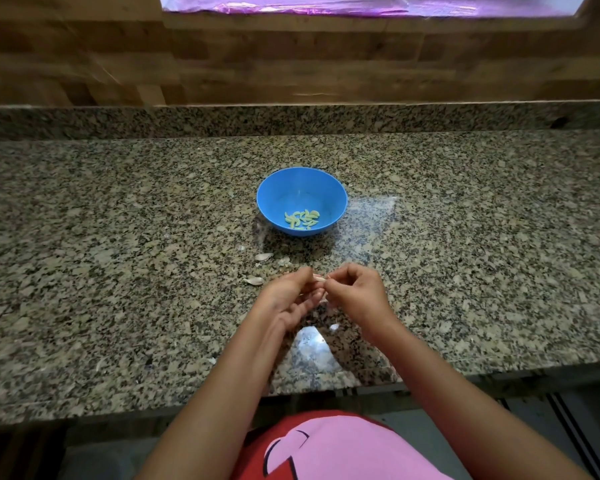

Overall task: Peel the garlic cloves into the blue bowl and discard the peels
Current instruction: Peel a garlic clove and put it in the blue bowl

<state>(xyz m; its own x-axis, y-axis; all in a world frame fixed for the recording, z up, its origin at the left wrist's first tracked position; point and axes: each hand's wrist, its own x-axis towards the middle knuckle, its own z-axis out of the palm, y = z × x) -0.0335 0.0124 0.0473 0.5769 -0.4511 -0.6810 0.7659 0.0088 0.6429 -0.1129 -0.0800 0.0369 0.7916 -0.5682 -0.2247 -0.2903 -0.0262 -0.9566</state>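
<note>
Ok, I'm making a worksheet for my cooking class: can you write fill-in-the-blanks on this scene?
The peeled garlic cloves lie in a ____ bowl.
The bowl stands on a granite ____.
The left hand and right hand together pinch one garlic ____.
Missing: blue; countertop; clove.

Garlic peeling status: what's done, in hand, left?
Done: a small pile of peeled cloves sits in the bowl. In hand: left hand and right hand pinch one clove between them, over the counter. Left: at least two unpeeled cloves lie by the hands, and pale scraps that look like peel are not yet discarded.
</note>
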